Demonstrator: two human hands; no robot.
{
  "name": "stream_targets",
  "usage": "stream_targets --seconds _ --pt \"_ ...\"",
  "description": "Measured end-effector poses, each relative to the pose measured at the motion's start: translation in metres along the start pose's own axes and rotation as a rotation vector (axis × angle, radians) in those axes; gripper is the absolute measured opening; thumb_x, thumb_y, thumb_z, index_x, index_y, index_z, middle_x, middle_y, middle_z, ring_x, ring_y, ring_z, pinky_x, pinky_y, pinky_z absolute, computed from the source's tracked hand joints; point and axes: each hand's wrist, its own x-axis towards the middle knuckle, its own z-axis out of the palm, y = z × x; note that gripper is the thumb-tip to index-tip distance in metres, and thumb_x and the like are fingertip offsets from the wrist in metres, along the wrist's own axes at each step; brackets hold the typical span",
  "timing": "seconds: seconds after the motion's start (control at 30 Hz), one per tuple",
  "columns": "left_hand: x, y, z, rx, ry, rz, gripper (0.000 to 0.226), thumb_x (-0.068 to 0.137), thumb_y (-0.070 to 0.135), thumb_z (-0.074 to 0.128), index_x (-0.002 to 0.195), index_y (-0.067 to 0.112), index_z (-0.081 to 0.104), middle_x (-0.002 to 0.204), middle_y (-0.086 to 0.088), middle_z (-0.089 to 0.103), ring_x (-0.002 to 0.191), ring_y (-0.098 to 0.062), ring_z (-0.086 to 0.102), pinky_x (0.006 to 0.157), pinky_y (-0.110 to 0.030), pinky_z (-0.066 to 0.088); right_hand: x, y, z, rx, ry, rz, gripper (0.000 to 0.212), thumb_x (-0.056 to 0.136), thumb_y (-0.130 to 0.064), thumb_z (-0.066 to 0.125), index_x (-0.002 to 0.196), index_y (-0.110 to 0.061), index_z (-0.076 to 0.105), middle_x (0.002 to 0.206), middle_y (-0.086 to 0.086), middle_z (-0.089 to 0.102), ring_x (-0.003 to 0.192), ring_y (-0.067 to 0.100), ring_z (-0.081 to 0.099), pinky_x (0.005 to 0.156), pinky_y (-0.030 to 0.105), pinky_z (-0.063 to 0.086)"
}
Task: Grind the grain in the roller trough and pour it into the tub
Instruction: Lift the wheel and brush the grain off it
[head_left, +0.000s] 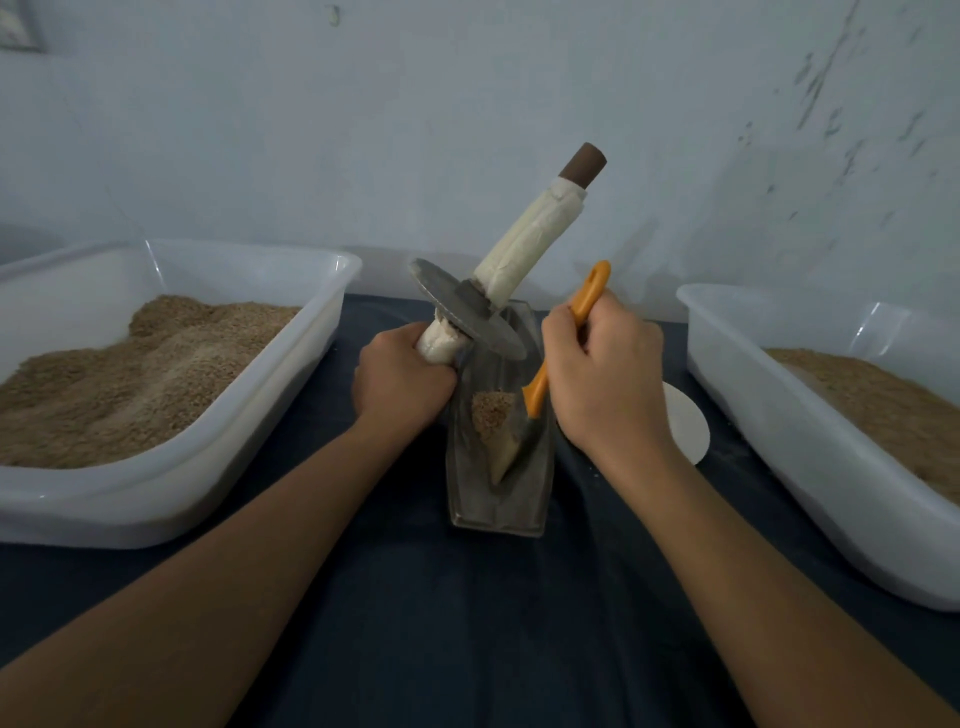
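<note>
The trough (498, 488), a narrow metal channel, stands on the dark desk (415, 597) between the two forearms, its long axis running away from the person. A small heap of grain (491, 413) lies inside it, about midway along. The roller (467, 312), a grey metal disc on a cloth-wrapped axle, is lifted and tilted over the trough's far end; the axle's upper end points up and to the right and ends in a brown cap. The left grip (402, 382) is curled round the axle's lower end, just beside the trough's left wall. The right grip (602, 374) is closed on the orange handle of a scraper (540, 384), whose blade reaches down into the trough beside the grain. A left tub (171, 483) and a right tub (779, 415), both white, flank the trough and each hold grain. A white disc (688, 426) lies on the desk behind the right wrist.
</note>
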Motion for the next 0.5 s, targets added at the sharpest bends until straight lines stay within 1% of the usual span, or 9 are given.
stream_targets --seconds 0.1,0.13,0.17,0.2,0.23,0.3,0.4,0.5 --pt "0.001 -0.001 0.000 -0.007 -0.003 -0.003 0.019 0.076 0.019 0.070 0.066 0.034 0.062 0.066 0.013 0.066 0.070 -0.009 0.063 0.058 -0.026 0.038 0.003 0.004 -0.004 0.072 0.042 0.057 0.039 0.100 -0.020 0.052 0.063 -0.017 0.038 0.047 -0.006 0.039 0.040 0.009 0.042 0.040 0.018 0.031" --pt "0.002 -0.001 0.000 -0.015 -0.001 -0.009 0.021 0.075 0.017 0.070 0.062 0.032 0.062 0.062 0.012 0.064 0.068 -0.010 0.063 0.057 -0.026 0.038 0.004 0.004 -0.008 0.129 0.063 0.079 0.038 0.098 -0.020 0.052 0.063 -0.014 0.041 0.047 -0.001 0.044 0.040 0.012 0.042 0.039 0.023 0.034" --pt "0.003 -0.001 -0.001 -0.022 0.000 -0.016 0.021 0.073 0.016 0.069 0.060 0.031 0.062 0.058 0.011 0.063 0.066 -0.012 0.063 0.057 -0.027 0.038 0.006 0.004 -0.013 0.184 0.084 0.108 0.035 0.096 -0.021 0.052 0.064 -0.009 0.044 0.049 0.004 0.050 0.042 0.018 0.047 0.040 0.028 0.039" --pt "0.003 -0.001 -0.002 -0.026 0.000 -0.020 0.020 0.071 0.017 0.069 0.059 0.031 0.062 0.057 0.010 0.062 0.065 -0.014 0.063 0.057 -0.028 0.040 0.009 0.005 -0.018 0.230 0.102 0.146 0.033 0.094 -0.023 0.052 0.066 -0.004 0.048 0.053 0.010 0.055 0.045 0.024 0.052 0.041 0.031 0.043" --pt "0.004 -0.002 -0.003 -0.026 0.001 -0.023 0.018 0.069 0.017 0.069 0.059 0.030 0.062 0.057 0.009 0.063 0.065 -0.016 0.064 0.057 -0.030 0.045 0.012 0.007 -0.024 0.268 0.115 0.188 0.032 0.093 -0.024 0.052 0.070 -0.002 0.051 0.054 0.012 0.058 0.045 0.024 0.053 0.042 0.030 0.044" --pt "0.006 -0.003 -0.005 -0.016 0.010 -0.025 0.017 0.070 0.015 0.072 0.061 0.025 0.063 0.061 0.006 0.066 0.068 -0.019 0.066 0.062 -0.037 0.055 0.018 0.014 -0.036 0.308 0.132 0.266 0.030 0.093 -0.027 0.052 0.073 -0.005 0.055 0.054 0.010 0.063 0.043 0.018 0.055 0.046 0.031 0.044" --pt "0.010 -0.006 -0.009 0.018 0.040 -0.028 0.016 0.071 0.013 0.075 0.063 0.021 0.063 0.061 0.003 0.066 0.066 -0.020 0.066 0.064 -0.045 0.059 0.028 0.027 -0.055 0.295 0.144 0.335 0.024 0.093 -0.031 0.053 0.082 -0.010 0.060 0.059 0.008 0.068 0.046 0.021 0.058 0.048 0.034 0.049" --pt "0.012 -0.008 -0.010 0.043 0.039 -0.033 0.010 0.070 0.013 0.074 0.066 0.019 0.067 0.064 0.001 0.068 0.067 -0.020 0.067 0.066 -0.048 0.060 0.034 0.040 -0.070 0.146 0.098 0.264 0.024 0.096 -0.036 0.053 0.083 -0.018 0.063 0.062 0.002 0.070 0.048 0.019 0.063 0.050 0.038 0.055"
